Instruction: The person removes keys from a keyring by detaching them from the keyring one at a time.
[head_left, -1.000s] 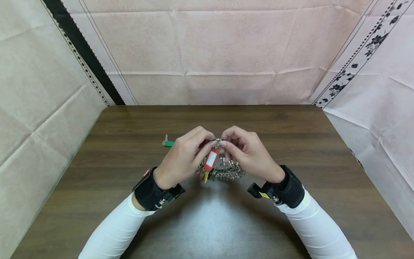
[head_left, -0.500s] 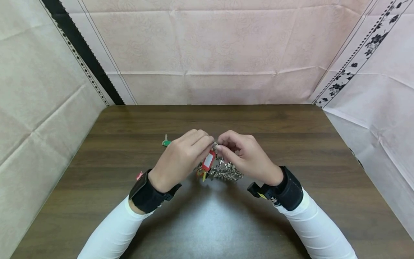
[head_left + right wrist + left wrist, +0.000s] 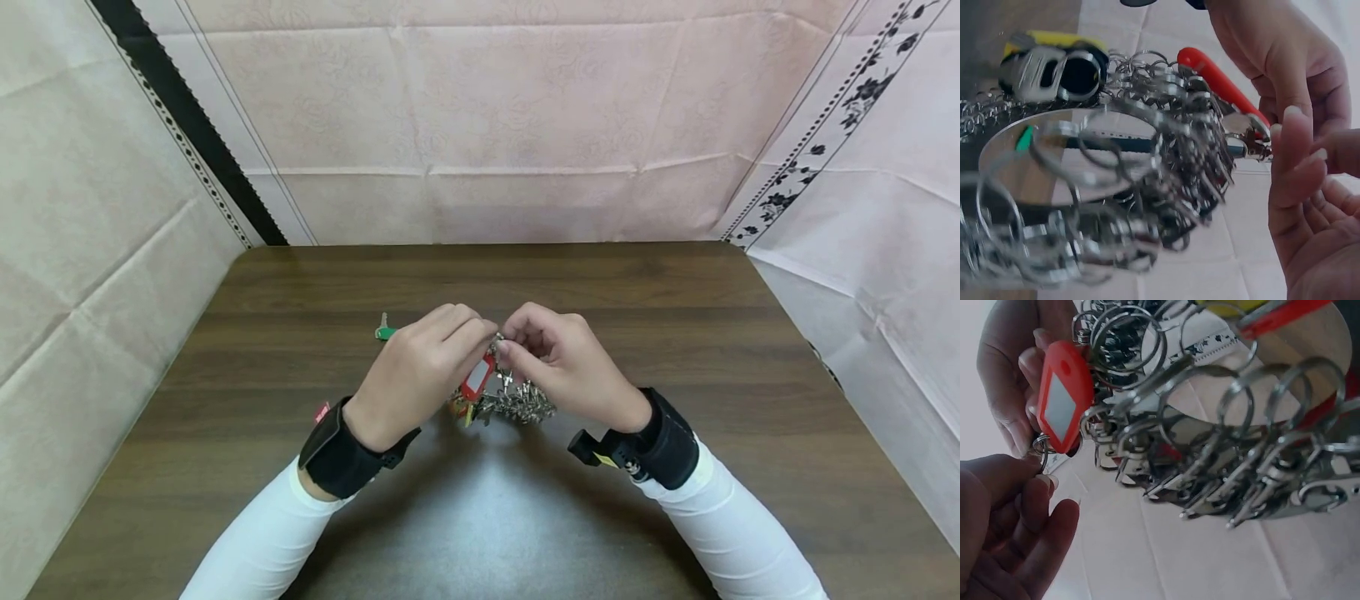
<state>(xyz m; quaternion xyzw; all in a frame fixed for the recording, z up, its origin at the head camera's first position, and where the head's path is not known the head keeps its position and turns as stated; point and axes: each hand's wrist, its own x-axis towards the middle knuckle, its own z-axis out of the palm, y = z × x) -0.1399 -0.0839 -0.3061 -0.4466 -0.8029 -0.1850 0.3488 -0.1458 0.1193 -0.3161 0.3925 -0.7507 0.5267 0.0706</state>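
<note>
While left hand and right hand pinch metal ring, red tag (white-labelled) has shifted slightly left.

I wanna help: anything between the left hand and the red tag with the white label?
Nothing visible blocks it: the left hand pinches a small ring, and the red tag is just beside that ring.

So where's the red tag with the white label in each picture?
Head: the red tag is just below the middle.
Left wrist: upper left, beside the fingers.
Right wrist: upper right of centre, edge-on; likely the same tag.
Shared landmark: the metal bunch, close by in all three.
</note>
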